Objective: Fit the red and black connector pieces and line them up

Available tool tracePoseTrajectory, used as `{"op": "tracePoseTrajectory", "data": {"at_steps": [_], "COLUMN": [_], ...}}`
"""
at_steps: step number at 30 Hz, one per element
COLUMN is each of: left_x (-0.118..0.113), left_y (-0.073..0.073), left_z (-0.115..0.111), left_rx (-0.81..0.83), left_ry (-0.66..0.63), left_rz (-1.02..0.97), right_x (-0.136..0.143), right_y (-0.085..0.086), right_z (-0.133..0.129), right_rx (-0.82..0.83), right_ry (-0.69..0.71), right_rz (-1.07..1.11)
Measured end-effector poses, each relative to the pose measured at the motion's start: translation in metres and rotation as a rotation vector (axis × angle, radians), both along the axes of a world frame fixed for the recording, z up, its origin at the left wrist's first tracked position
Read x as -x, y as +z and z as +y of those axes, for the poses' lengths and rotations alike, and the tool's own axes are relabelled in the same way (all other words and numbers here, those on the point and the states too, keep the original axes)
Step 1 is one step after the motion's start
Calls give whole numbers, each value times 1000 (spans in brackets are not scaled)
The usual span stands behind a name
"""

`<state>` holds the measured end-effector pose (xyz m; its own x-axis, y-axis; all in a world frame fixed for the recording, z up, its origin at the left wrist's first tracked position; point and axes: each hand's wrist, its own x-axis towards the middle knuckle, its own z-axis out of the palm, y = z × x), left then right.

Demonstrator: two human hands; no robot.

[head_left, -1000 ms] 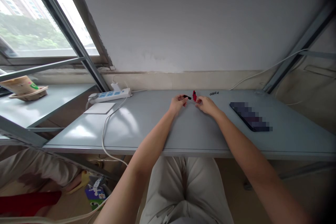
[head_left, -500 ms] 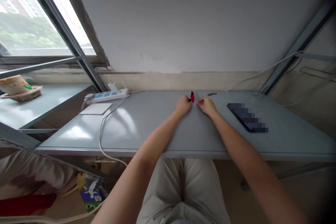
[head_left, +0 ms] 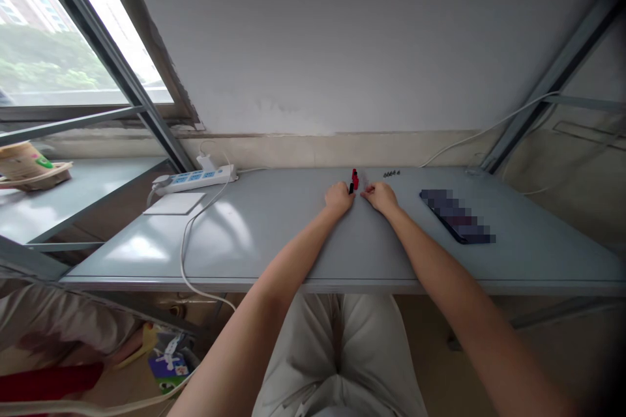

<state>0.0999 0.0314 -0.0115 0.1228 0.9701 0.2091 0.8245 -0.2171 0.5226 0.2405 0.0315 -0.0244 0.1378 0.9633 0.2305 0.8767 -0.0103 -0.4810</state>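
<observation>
Fingers of the left hand (head_left: 339,199) are pinching a black piece (head_left: 351,188), now turned upright, bringing work close to the red piece (head_left: 355,180) sitting at one o'clock; the right hand (head_left: 381,198) is bunching, contents unclear.

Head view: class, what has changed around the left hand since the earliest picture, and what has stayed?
The left hand has moved right, nearer the red piece. The black piece at its fingertips has turned from sideways to nearly vertical in the view. The red piece, the power strip and the dark device have stayed on the desk.
</observation>
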Motion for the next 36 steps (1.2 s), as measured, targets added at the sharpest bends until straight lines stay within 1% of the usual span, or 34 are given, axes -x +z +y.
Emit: {"op": "tracePoseTrajectory", "data": {"at_steps": [3, 7, 11, 13, 17, 21, 26, 31, 34, 36], "left_x": [2, 4, 6, 8, 18, 32, 43, 48, 49, 49], "left_y": [5, 11, 13, 13, 12, 7, 0, 5, 8, 8], "left_z": [-8, -16, -16, -14, -9, -8, -11, -12, -13, -13], "left_rx": [-76, -152, -184, -203, -180, -177, -184, -154, -127, -114], "left_ry": [-49, -160, -209, -211, -182, -177, -125, -104, -116, -126], "left_rz": [-19, -27, 52, 33, -62, -169, -381, -545, -666, -702], "right_x": [0, 0, 1, 1, 2, 5, 9, 11, 10, 9], "right_y": [1, 3, 4, 4, 5, 9, 16, 16, 14, 13], "right_z": [-1, -3, -4, -5, -5, -6, -13, -16, -16, -15], "right_rx": [-15, -20, -34, -27, -11, -42, -83, -99, -83, -71], "right_ry": [11, 0, -3, -4, -3, 8, 93, 152, 137, 119], "right_rz": [-11, -28, -36, -40, -47, -74, -95, -123, -146, -154]}}
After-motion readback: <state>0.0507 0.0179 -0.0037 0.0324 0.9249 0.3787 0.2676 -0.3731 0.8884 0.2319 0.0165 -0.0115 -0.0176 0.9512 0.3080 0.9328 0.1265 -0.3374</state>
